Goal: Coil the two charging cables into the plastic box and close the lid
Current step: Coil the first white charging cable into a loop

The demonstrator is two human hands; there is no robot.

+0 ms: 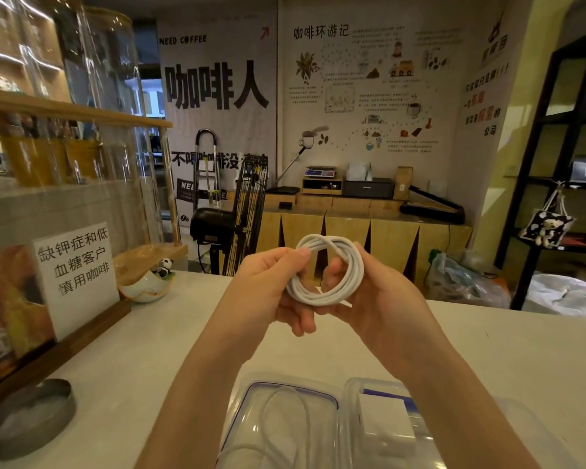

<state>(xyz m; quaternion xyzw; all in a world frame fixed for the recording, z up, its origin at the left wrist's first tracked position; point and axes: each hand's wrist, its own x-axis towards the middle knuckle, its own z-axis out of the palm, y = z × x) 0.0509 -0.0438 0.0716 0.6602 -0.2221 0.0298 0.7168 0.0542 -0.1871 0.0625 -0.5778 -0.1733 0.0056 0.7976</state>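
Both hands [268, 286] grip round white cable coil [327, 270] (smooth, looped).

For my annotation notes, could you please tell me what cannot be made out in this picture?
- Ends of the coiled cable: head view, hidden by the left hand and right hand.
- Second cable on the lid: bottom edge cuts it off.
- Box: forearms and bottom edge hide most; the white block inside is blurred, unidentifiable.
- Wall poster: small print unreadable.
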